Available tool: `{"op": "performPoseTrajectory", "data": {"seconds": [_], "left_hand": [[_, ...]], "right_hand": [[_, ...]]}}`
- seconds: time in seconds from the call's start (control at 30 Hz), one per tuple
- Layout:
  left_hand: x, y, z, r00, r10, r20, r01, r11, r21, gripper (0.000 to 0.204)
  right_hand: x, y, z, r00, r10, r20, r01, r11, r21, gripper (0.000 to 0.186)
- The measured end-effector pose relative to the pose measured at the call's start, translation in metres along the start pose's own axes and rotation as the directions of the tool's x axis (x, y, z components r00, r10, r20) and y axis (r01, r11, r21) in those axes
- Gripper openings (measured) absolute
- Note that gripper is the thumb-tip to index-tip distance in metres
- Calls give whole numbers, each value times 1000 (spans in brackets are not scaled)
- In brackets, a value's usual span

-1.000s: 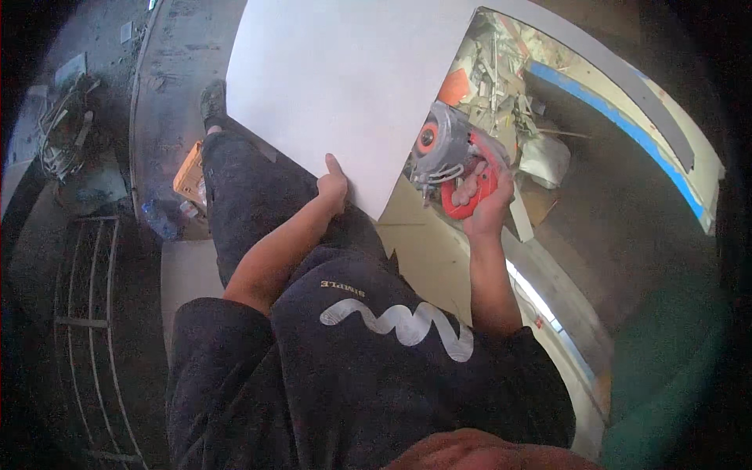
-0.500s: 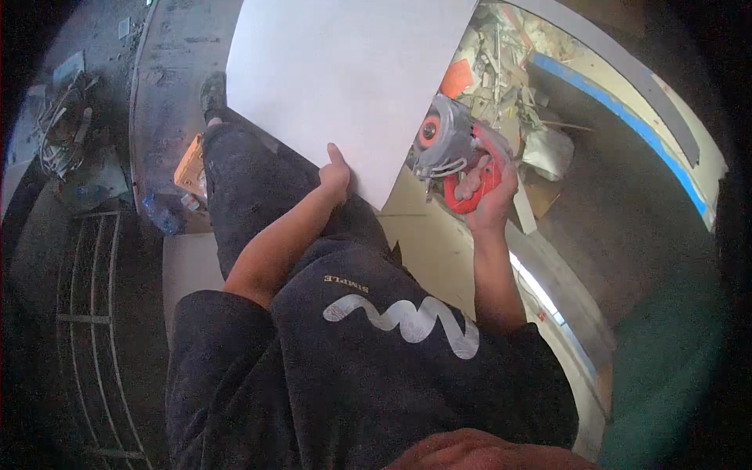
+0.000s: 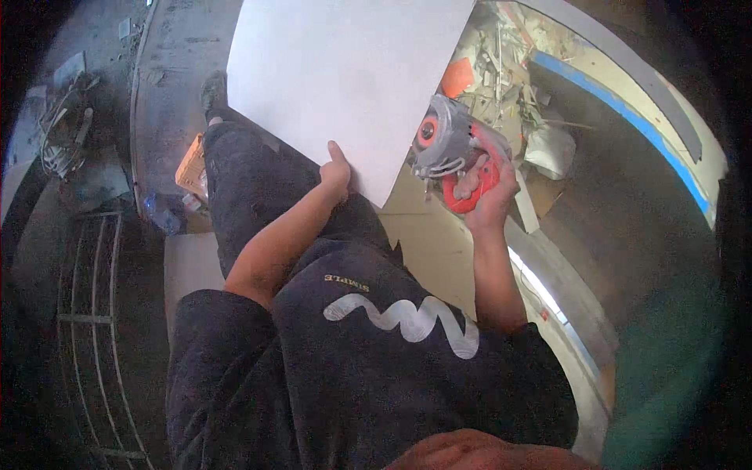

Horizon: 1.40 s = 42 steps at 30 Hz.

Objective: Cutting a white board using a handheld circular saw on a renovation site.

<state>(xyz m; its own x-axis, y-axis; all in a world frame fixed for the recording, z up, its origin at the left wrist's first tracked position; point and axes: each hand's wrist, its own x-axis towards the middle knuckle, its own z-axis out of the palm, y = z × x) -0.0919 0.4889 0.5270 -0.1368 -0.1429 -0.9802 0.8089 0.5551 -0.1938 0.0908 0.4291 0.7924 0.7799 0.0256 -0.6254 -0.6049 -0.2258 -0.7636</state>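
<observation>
My left hand (image 3: pixel 337 168) rests on the near edge of the big white sheet (image 3: pixel 345 74), fingers curled under that edge and the thumb pointing up across the face, so it is pinching the sheet by its lower border; the sheet fills the upper middle of my view and its lowest corner comes down to a point just right of that hand. My right hand (image 3: pixel 489 200) is just off the sheet's right edge, wrapped tight around the red handle of a hand-held power cutter (image 3: pixel 454 153); the tool's grey body and round orange-centred hub sit close to the sheet's edge, though I cannot tell whether they touch it. Below the sheet my own leg in dark trousers (image 3: pixel 251 184) runs up to a shoe (image 3: pixel 211 90) at the sheet's left edge; an orange object (image 3: pixel 192 166) lies on the floor left of the sheet, beside that leg. Right of the sheet, beyond the cutter, there is a heap of rubble and scraps (image 3: pixel 509 70) with a white bag (image 3: pixel 552 149) near it; further right a blue strip (image 3: pixel 627 117) curves along a pale wall.
</observation>
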Motion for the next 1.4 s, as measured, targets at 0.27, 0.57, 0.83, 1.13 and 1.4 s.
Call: {"op": "performPoseTrajectory", "data": {"seconds": [0.27, 0.57, 0.83, 1.13, 1.4], "left_hand": [[37, -16, 0, 1000, 18, 10, -18, 999, 41, 111], [-18, 19, 4, 996, -18, 82, 23, 998, -55, 108], [6, 9, 8, 996, 5, 86, -2, 1000, -28, 106], [24, 6, 12, 999, 25, 36, -25, 1000, -8, 109], [-6, 25, 15, 1000, 5, 14, -5, 1000, -5, 108]], "right_hand": [[2, -1, 1, 998, 51, -38, -52, 998, -21, 39], [-1, -5, -1, 991, 83, -107, -95, 989, -116, 47], [-1, 1, -6, 996, 55, -63, -56, 998, -5, 40], [4, 9, -14, 979, 154, -133, -148, 987, 58, 39], [4, -1, -6, 992, 95, -85, -97, 995, -14, 40]]}}
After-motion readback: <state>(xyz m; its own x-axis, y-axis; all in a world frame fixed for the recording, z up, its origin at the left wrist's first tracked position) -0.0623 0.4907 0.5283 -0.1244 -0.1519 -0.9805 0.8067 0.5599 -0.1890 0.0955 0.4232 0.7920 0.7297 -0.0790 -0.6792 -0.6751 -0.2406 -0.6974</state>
